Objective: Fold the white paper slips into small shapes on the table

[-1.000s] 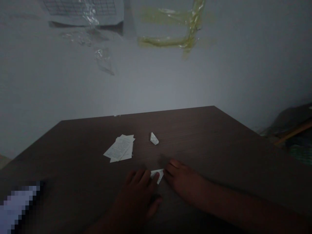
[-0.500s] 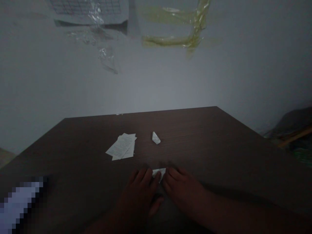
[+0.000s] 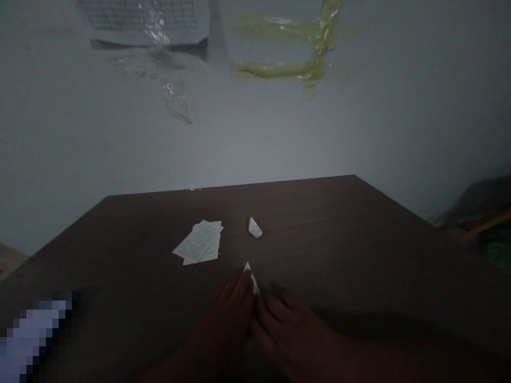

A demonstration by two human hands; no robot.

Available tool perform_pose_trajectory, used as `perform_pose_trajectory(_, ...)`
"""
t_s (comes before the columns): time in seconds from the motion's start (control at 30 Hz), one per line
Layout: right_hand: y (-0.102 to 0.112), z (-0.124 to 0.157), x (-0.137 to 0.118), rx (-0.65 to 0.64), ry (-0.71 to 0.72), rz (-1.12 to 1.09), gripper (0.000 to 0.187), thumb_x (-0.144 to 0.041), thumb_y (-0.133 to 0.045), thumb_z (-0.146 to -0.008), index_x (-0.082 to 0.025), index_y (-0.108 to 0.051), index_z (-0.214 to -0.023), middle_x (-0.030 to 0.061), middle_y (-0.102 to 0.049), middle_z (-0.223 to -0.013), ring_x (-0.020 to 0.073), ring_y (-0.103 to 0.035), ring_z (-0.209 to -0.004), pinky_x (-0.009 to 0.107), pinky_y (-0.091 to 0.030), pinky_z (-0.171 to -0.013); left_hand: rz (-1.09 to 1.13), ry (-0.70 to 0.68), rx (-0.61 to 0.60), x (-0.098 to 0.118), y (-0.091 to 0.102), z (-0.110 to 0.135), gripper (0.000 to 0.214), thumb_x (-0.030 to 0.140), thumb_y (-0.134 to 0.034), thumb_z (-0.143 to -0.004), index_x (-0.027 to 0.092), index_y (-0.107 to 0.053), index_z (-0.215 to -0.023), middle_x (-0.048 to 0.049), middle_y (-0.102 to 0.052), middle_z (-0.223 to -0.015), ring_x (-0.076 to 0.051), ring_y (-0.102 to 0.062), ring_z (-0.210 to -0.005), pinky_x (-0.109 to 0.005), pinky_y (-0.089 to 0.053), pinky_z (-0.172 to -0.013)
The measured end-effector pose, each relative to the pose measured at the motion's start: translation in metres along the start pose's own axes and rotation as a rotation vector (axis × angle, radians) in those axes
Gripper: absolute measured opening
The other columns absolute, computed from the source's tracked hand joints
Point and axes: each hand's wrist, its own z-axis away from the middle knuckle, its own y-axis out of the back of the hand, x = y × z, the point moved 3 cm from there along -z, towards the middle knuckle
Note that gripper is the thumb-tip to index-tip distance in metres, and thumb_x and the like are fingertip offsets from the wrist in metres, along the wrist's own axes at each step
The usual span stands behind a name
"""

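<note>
Hands meet over a paper triangle, tip toward twelve o'clock, grip unclear; likely light, creasable, best edge-held.

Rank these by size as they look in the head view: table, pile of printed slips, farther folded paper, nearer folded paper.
1. Table
2. Pile of printed slips
Below these, unsure: farther folded paper and nearer folded paper. The second lies closer to the camera, and the left hand partly covers it.

Dim light, pale wall, yellowed tape, dark wooden table
</note>
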Motion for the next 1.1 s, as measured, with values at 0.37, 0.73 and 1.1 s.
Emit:
perform_pose_trajectory(0.37, 0.026, -0.010, 0.019, -0.177, -0.076, -0.421, 0.043, -0.020, -0.070, -0.104, -0.017, -0.070, -0.147, 0.0149, -0.078, -0.152, 0.0367, -0.065, -0.145, 0.055, -0.052, -0.127, 0.188, -0.100, 0.025, -0.014, 0.007, -0.004, 0.073, 0.012, -0.070, -0.091, 0.016, -0.061, -0.164, -0.0171, -0.070, -0.166, -0.033, -0.065, -0.156, -0.043, -0.056, -0.131)
perform_pose_trajectory(0.73, 0.006, -0.007, 0.080, 0.196, -0.325, -0.561, 0.022, -0.011, -0.060, -0.104, -0.021, -0.072, -0.120, 0.0095, -0.078, -0.109, 0.0282, -0.070, -0.108, 0.048, -0.061, -0.103, 0.214, 0.064, 0.117, -0.020, 0.017, -0.009, 0.036, 0.008, -0.066, -0.100, 0.027, -0.079, -0.127, -0.0055, -0.077, -0.144, -0.028, -0.073, -0.135, -0.041, -0.061, -0.118)
perform_pose_trajectory(1.1, -0.008, -0.009, 0.076, 0.061, -0.305, -0.581, 0.028, -0.020, -0.080, -0.104, -0.021, -0.081, -0.132, 0.0118, -0.081, -0.130, 0.0330, -0.068, -0.130, 0.054, -0.054, -0.119, 0.450, 0.116, 0.118, -0.039, -0.006, -0.009, 0.059, 0.007, -0.067, -0.086, 0.027, -0.067, -0.142, -0.0090, -0.073, -0.146, -0.031, -0.071, -0.136, -0.048, -0.063, -0.120)
